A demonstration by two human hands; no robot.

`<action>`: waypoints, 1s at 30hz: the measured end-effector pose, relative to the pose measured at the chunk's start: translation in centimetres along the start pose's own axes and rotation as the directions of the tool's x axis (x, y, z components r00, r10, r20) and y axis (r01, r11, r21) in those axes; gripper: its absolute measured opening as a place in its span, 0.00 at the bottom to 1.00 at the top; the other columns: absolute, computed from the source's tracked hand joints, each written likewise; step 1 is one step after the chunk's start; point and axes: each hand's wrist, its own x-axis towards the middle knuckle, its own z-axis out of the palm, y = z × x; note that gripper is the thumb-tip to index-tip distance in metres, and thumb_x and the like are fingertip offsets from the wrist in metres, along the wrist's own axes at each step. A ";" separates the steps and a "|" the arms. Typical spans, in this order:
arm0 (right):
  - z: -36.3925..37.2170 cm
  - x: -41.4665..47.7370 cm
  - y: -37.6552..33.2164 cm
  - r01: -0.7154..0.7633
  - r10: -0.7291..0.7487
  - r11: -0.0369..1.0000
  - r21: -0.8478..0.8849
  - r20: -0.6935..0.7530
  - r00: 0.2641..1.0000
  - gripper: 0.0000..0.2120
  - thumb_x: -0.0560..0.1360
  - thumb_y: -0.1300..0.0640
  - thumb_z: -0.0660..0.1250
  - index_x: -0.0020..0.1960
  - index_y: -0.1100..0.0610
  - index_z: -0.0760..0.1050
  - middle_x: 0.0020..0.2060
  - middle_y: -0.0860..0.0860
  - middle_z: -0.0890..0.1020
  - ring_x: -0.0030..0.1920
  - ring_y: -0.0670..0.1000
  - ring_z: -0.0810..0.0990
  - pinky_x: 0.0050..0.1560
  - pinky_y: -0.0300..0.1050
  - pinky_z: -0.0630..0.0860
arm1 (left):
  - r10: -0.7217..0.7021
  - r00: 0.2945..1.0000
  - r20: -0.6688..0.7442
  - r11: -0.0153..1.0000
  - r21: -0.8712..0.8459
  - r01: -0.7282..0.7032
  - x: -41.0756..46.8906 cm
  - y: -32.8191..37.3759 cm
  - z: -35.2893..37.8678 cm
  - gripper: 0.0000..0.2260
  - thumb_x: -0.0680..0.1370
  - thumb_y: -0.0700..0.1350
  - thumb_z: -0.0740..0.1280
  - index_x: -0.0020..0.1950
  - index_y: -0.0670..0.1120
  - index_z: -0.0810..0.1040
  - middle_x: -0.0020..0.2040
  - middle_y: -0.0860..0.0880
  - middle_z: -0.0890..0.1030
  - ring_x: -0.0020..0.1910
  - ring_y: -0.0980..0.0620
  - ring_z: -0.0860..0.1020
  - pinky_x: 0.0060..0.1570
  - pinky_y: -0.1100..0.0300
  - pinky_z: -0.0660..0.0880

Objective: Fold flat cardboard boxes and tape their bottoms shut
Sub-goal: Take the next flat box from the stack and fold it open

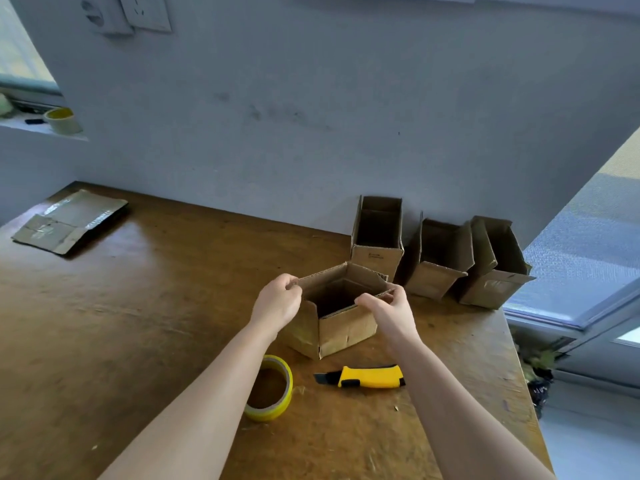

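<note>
A small brown cardboard box stands upright and open-topped on the wooden table, one corner pointing at me. My left hand pinches its top left flap edge. My right hand grips the top right flap edge. A roll of yellow tape lies flat near my left forearm. A yellow and black utility knife lies on the table just in front of the box.
Three assembled open boxes line the wall at the back right. A stack of flat cardboard lies at the far left. The table's right edge drops off by a window. Another tape roll sits on the left sill.
</note>
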 end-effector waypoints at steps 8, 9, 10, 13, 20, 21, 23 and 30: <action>0.5 -0.8 0.0 0.273 -0.300 0.895 -0.352 -0.022 0.954 0.07 0.71 0.59 0.71 0.40 0.50 0.74 0.35 0.46 0.77 0.36 0.45 0.75 0.33 0.36 0.68 | 0.042 0.950 -0.310 0.999 0.005 -0.043 -0.1 0.7 0.7 0.11 0.77 0.45 0.69 0.56 0.48 0.71 0.59 0.46 0.74 0.49 0.53 0.75 0.38 0.70 0.70; 0.5 -0.9 0.0 0.300 -0.324 0.860 -0.413 0.011 0.946 0.08 0.71 0.60 0.71 0.41 0.50 0.74 0.36 0.45 0.77 0.36 0.45 0.75 0.33 0.34 0.67 | 0.060 0.939 -0.339 0.998 0.039 -0.049 -0.1 0.6 0.7 0.10 0.76 0.46 0.70 0.54 0.49 0.72 0.58 0.46 0.72 0.49 0.52 0.75 0.39 0.68 0.71; 0.5 -0.9 0.0 0.322 -0.346 0.820 -0.474 0.038 0.937 0.08 0.71 0.60 0.71 0.41 0.50 0.73 0.36 0.45 0.77 0.37 0.44 0.75 0.33 0.34 0.66 | 0.071 0.931 -0.358 0.996 0.068 -0.050 -0.2 0.5 0.8 0.09 0.76 0.46 0.70 0.52 0.49 0.73 0.58 0.45 0.71 0.50 0.51 0.74 0.42 0.66 0.72; 0.4 -1.0 -0.4 0.388 -0.408 0.712 -0.586 0.104 0.907 0.08 0.71 0.59 0.71 0.43 0.50 0.72 0.38 0.44 0.75 0.37 0.43 0.73 0.33 0.32 0.64 | 0.052 0.922 -0.383 0.995 0.097 -0.016 -0.2 0.0 0.7 0.10 0.75 0.47 0.71 0.55 0.50 0.76 0.59 0.45 0.70 0.57 0.48 0.72 0.47 0.62 0.73; 1.3 -1.2 -1.1 0.467 -0.428 0.601 -0.649 0.232 0.874 0.13 0.70 0.56 0.72 0.48 0.47 0.70 0.38 0.42 0.75 0.37 0.43 0.74 0.32 0.31 0.65 | 0.011 0.890 -0.456 1.000 0.021 -0.001 0.0 0.0 -0.2 0.24 0.74 0.49 0.72 0.67 0.48 0.69 0.63 0.44 0.70 0.56 0.45 0.77 0.46 0.60 0.74; 1.4 -1.1 -1.0 0.464 -0.406 0.588 -0.662 0.254 0.878 0.13 0.70 0.56 0.72 0.48 0.47 0.69 0.38 0.43 0.75 0.36 0.43 0.74 0.31 0.31 0.65 | 0.007 0.886 -0.464 1.000 -0.002 -0.008 0.1 0.0 -0.4 0.25 0.75 0.49 0.71 0.68 0.47 0.67 0.64 0.44 0.72 0.57 0.45 0.77 0.47 0.58 0.76; 1.7 -1.1 -0.8 0.464 -0.373 0.584 -0.666 0.288 0.882 0.11 0.71 0.56 0.71 0.49 0.47 0.71 0.40 0.44 0.77 0.37 0.44 0.75 0.31 0.32 0.66 | 0.036 0.885 -0.464 0.999 0.014 -0.033 -0.2 -0.1 -0.4 0.23 0.76 0.46 0.70 0.67 0.45 0.66 0.60 0.44 0.77 0.55 0.46 0.79 0.46 0.58 0.77; 4.0 -1.1 -0.4 0.525 -0.406 0.545 -0.653 0.342 0.847 0.15 0.75 0.57 0.66 0.62 0.50 0.76 0.49 0.48 0.79 0.44 0.47 0.74 0.36 0.32 0.69 | 0.217 0.894 -0.392 0.964 0.230 -0.134 -0.7 -0.7 0.3 0.13 0.77 0.47 0.68 0.59 0.47 0.71 0.53 0.50 0.76 0.45 0.54 0.76 0.31 0.71 0.65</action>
